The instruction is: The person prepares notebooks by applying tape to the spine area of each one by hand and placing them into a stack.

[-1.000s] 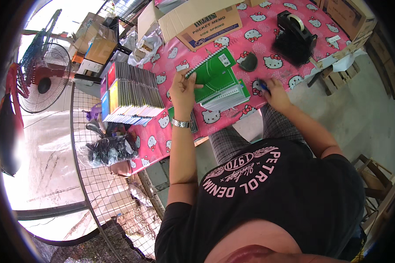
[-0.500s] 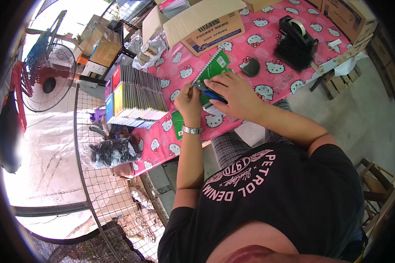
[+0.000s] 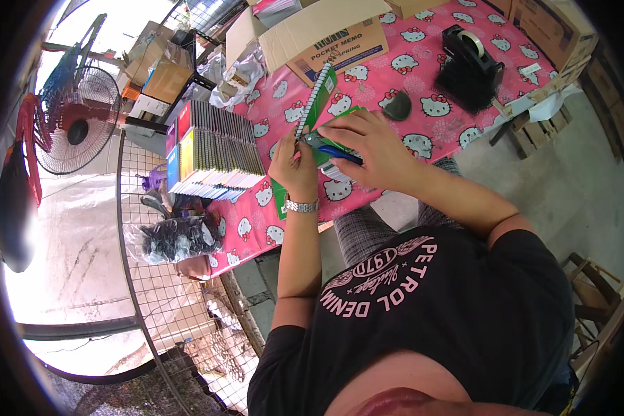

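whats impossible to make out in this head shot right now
Head view, all four:
Blue-handled tool: tip too small to tell if it touches the coil.
Green notebook: lower corner hidden by the left hand.
Green-and-white stack: mostly covered by the right hand.
Open carton: inside mostly hidden by its flap and the top edge.

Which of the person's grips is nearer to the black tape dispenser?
Right. The right grip, holding the blue-handled tool, is below and left of the tape dispenser in view; the left grip, at the green spiral notebook, lies farther left.
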Tool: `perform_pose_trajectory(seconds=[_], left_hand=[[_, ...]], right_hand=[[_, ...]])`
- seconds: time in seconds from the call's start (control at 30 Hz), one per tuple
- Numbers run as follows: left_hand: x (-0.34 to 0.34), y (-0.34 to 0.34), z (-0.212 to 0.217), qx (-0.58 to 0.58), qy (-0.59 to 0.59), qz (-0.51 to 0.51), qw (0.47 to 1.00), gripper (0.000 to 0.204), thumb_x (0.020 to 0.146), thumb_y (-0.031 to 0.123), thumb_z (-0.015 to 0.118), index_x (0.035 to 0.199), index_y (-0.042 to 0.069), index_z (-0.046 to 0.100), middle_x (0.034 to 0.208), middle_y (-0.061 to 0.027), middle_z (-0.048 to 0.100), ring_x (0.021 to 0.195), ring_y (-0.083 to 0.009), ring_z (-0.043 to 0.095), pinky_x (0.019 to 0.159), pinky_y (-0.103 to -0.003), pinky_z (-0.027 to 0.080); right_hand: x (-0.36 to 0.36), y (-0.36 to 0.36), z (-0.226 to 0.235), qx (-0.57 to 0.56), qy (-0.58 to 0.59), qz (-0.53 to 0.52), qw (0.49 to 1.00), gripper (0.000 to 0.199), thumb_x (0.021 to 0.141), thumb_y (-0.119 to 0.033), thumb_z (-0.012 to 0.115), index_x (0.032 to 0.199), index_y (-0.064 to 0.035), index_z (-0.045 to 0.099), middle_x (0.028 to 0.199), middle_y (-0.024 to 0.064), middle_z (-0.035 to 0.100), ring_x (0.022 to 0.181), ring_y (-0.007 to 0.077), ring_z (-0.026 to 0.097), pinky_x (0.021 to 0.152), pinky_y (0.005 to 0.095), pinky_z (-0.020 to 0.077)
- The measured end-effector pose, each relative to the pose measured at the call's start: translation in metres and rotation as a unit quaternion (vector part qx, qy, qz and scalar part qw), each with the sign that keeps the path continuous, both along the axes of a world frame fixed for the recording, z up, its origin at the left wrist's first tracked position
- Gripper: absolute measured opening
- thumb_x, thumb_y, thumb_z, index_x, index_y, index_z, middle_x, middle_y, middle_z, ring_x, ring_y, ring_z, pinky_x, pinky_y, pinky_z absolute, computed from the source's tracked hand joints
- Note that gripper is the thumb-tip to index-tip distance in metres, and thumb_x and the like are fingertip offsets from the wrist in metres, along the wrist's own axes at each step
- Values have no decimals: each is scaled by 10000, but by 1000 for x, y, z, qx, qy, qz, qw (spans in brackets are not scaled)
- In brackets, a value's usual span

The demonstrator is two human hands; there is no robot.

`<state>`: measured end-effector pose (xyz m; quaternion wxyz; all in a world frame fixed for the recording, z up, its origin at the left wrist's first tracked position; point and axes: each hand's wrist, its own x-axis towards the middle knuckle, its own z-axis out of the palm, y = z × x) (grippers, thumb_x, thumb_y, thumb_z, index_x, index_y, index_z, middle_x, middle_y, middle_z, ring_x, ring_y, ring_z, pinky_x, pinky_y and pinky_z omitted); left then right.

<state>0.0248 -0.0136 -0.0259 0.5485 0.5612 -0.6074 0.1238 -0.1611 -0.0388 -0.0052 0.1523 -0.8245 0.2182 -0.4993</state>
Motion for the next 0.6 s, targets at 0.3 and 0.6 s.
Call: perform_pose_trajectory(seconds=[0.3, 0.6], left_hand=[[12, 15, 8, -45, -76, 74, 993, 235, 828, -26, 634, 1062, -30, 655, 887, -127, 675, 719, -202, 662, 600, -304, 538], [128, 104, -99, 112, 457, 127, 873, 237, 926, 47, 594, 1132, -68, 584, 886, -84, 662, 630, -125, 614, 435, -221, 491]], right_hand=[[-3, -8, -2, 424, -69, 243, 870, 413, 894, -133, 665, 1282, -36, 561, 1018, 57, 653, 923, 147, 613, 856, 307, 477], [-87, -53, -189, 176, 240, -107, 948, 488, 771, -283, 708, 1219, -117, 610, 1130, 155, 601, 1064, 344, 567, 885, 474, 447]])
